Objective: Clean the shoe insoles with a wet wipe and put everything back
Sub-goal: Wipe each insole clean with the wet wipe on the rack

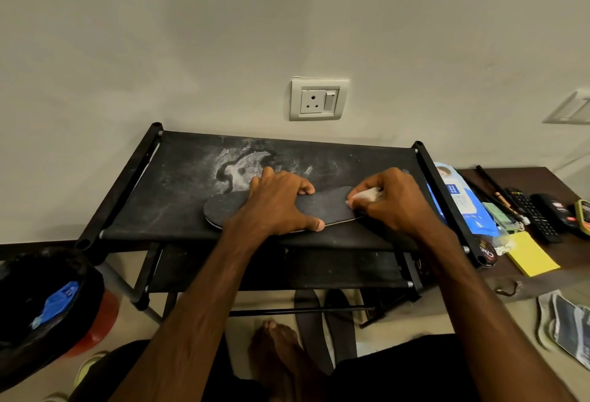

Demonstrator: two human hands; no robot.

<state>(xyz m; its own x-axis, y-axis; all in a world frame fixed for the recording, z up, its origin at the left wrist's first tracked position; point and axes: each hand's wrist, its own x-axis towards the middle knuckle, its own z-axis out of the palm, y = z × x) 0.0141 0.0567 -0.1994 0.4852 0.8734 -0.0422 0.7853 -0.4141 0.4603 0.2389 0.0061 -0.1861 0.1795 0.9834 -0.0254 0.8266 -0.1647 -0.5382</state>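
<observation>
Insole wiping is under way atop the shoe rack (178, 178).
The insole (223, 210) is clamped across its width by the left hand (277, 200); a wet wipe (364, 194) is pinched by the right hand (392, 203) on the insole's right end. Firm leftward strokes are probably called for next. Right of both hands, "mee mee" is read on a blue pack (463, 203).

The blue wipes pack (463, 202) reads "mee mee".
</observation>
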